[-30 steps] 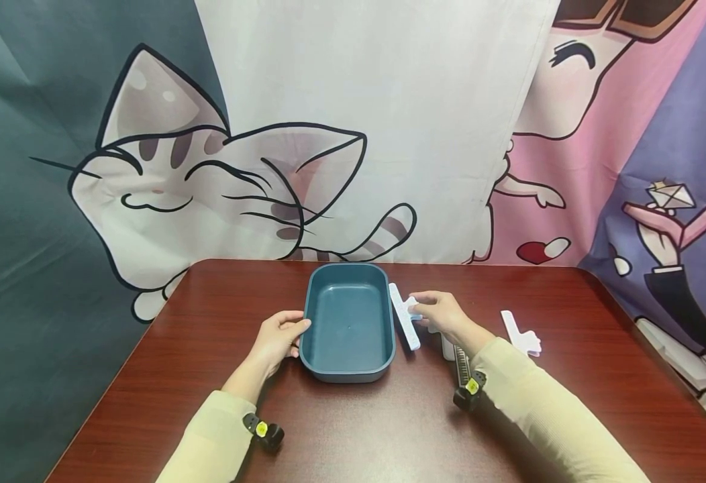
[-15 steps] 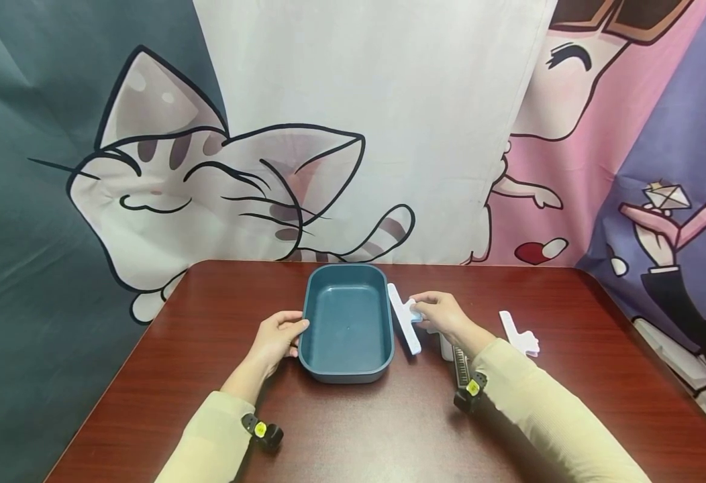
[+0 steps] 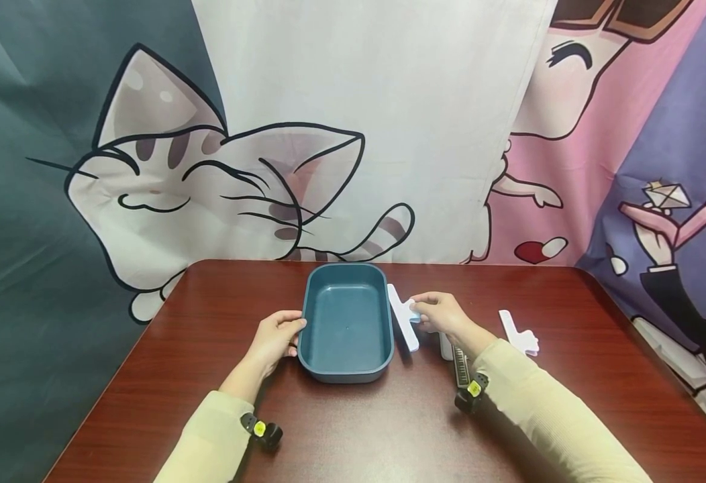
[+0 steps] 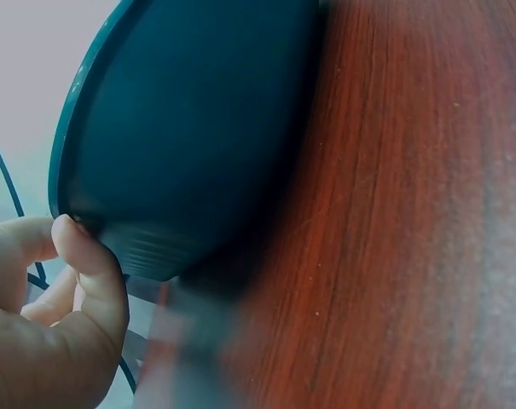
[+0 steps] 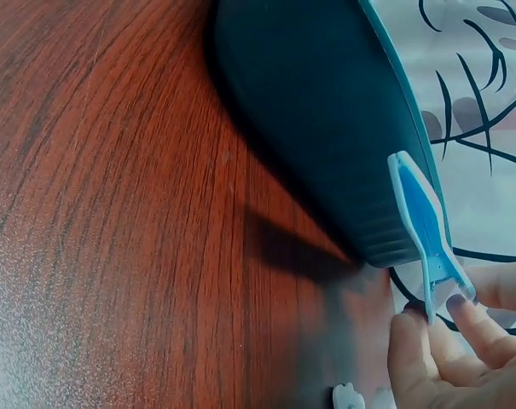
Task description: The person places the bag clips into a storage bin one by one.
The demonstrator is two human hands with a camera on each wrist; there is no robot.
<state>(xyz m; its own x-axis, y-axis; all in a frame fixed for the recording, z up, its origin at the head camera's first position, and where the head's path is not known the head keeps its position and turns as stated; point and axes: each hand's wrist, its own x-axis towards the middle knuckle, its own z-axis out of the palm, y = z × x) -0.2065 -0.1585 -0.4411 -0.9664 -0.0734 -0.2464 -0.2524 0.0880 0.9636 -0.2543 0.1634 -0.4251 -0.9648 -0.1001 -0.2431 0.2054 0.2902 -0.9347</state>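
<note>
A blue-green rectangular bin (image 3: 347,329) stands on the table, nothing visible inside it. My left hand (image 3: 276,341) pinches its left rim; in the left wrist view the thumb (image 4: 91,264) lies at the edge of the bin (image 4: 189,128). My right hand (image 3: 443,314) holds a wide white bag clip (image 3: 404,318) by its handles, just right of the bin. Seen from the right wrist, the clip (image 5: 424,217) has a light blue inside, and its jaws are spread apart at the handle end, between thumb and fingers.
Another white clip (image 3: 519,334) lies further right on the brown table (image 3: 353,436). A pale object (image 3: 446,347) is partly hidden under my right wrist. Behind the table hangs a cartoon-printed cloth (image 3: 389,100).
The clip in my right hand has turned slightly. Both hands and the bin stay almost where they were.
</note>
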